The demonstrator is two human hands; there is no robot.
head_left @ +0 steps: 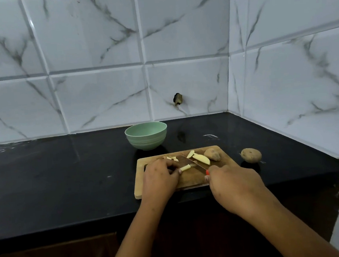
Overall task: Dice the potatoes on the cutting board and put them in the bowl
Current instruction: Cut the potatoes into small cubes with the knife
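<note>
A wooden cutting board lies on the black counter. My left hand pinches a pale potato strip against the board. My right hand grips a red-handled knife, its blade lying across the board just beyond the strip. Small cut pieces lie at the board's far edge. Two pale wedges and an unpeeled potato half sit at the far right of the board. A whole potato rests on the counter to the right. The green bowl stands behind the board; I cannot see its contents.
The black counter ends in a front edge just below the board. Tiled walls close the back and the right side, forming a corner. A small dark fitting sticks out of the back wall above the bowl.
</note>
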